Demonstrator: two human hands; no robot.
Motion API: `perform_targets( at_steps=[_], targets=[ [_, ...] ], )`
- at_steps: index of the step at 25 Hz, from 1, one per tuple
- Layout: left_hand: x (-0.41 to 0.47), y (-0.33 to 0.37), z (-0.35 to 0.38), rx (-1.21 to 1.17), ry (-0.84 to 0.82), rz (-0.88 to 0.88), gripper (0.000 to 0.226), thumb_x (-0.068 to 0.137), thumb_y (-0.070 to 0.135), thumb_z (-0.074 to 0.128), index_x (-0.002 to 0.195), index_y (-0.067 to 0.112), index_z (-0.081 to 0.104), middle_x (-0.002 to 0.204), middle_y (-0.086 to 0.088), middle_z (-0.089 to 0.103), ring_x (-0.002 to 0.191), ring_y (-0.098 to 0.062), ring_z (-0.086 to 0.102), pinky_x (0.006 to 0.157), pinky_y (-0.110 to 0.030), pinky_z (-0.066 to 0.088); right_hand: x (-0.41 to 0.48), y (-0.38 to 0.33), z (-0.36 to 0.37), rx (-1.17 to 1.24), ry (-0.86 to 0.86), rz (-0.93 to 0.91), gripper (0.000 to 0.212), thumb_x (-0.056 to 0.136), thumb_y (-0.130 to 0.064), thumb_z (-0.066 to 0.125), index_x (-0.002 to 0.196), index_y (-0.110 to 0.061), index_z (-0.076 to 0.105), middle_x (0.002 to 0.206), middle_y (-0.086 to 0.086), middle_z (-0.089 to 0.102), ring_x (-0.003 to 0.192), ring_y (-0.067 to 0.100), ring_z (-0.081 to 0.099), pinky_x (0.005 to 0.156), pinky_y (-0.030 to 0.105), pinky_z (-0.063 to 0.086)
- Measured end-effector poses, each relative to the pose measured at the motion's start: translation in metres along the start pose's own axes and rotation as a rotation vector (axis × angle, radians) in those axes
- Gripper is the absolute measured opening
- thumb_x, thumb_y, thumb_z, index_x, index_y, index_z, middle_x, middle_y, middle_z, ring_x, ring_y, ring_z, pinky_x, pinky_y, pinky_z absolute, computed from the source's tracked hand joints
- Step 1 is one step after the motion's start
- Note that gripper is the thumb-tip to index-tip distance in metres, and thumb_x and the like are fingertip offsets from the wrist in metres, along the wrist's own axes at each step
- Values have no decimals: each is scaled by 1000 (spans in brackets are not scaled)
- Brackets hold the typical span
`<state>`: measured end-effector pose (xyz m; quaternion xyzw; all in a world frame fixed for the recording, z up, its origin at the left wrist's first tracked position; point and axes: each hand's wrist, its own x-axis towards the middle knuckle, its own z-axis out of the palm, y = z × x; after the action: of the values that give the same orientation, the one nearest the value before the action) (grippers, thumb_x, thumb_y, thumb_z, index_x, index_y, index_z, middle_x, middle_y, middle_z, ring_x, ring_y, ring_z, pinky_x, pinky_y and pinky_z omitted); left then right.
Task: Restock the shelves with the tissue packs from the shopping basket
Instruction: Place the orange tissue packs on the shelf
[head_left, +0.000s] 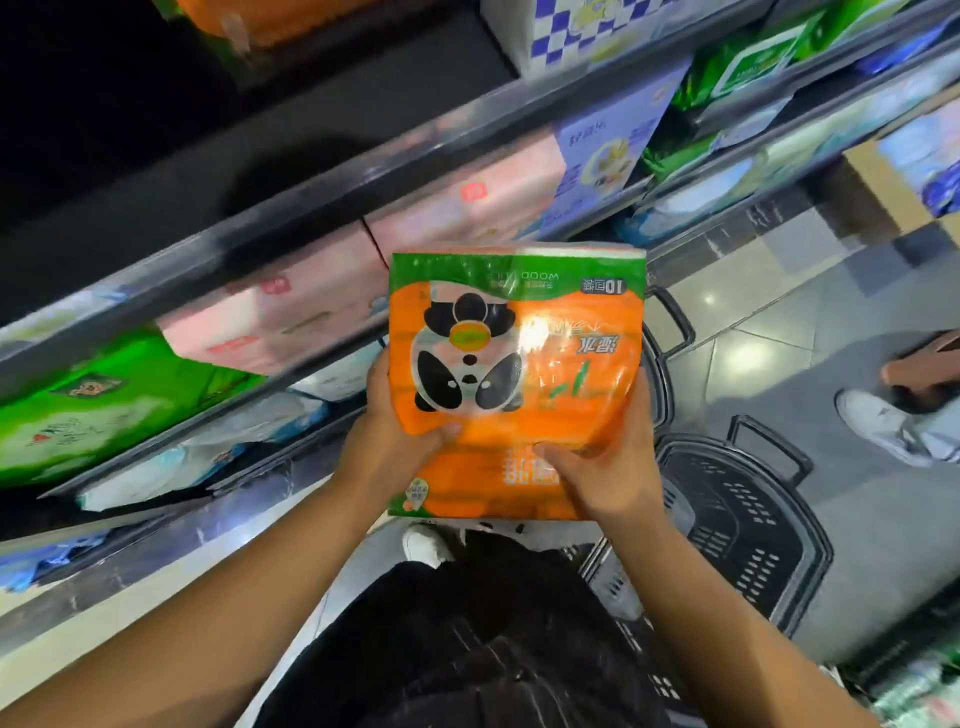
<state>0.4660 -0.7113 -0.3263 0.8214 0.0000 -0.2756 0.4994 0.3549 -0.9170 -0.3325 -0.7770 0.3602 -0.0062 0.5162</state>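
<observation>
Stock as I see it through the head camera:

- One orange-and-green plastic-wrapped tissue pack with a panda print (519, 384), held up in the air in front of the shelving, its print upside down to me.
- Two hands on that pack: my left hand (400, 441) grips its lower left edge and my right hand (602, 467) its lower right edge, each with the thumb across the front and the fingers hidden behind.
- Black perforated plastic shopping basket (743, 519) on the tiled floor, right of and below the pack; two handles show, and I cannot tell whether it is one basket or two.
- Two pale pink packs (291, 306) on the grey metal shelf (311, 208), left of and behind the pack.
- One bright green pack (104, 405), far left of the pack.
- One lilac pack (608, 156), above the pack.
- One white shoe of another person (878, 421), far right of the pack.
</observation>
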Motion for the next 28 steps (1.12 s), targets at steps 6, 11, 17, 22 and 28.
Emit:
perform_targets(
  at_steps=[6,11,17,22,28],
  targets=[
    [-54,30,-49,-71,93,88,96,73,21,82,142,43,17,111,31,47,107,-7,52,87,-33,46,-44,-56,3,-23,-7,-166,119,52,-48,85,148,-42,15,145,-5,42,133,20,43,104,54,42],
    [-85,52,-88,-34,214,179,97,74,21,81,145,33,16,133,9,45,121,-18,48,94,-39,45,-63,-100,8,-73,-2,-295,127,60,-38,90,153,-33,4,151,0,37,135,22,40,107,45,38],
    [-93,90,-123,-74,314,242,99,75,19,80,146,37,13,126,17,42,115,-10,44,92,-34,42,-53,-157,-1,-93,-30,-425,129,60,-41,88,154,-31,0,147,7,38,130,27,45,104,44,41],
    [-74,124,-141,-103,371,305,95,73,19,81,141,37,18,126,17,47,117,-10,49,91,-35,45,-12,-199,-5,-90,-57,-504,128,53,-61,79,153,-30,5,147,3,40,134,25,42,105,54,42],
    [-36,163,-141,-95,473,285,97,74,24,80,144,34,14,126,13,48,118,-15,50,94,-40,47,57,-244,-10,-102,-137,-588,128,51,-61,80,152,-32,7,147,3,42,133,24,44,104,53,42]
  ],
)
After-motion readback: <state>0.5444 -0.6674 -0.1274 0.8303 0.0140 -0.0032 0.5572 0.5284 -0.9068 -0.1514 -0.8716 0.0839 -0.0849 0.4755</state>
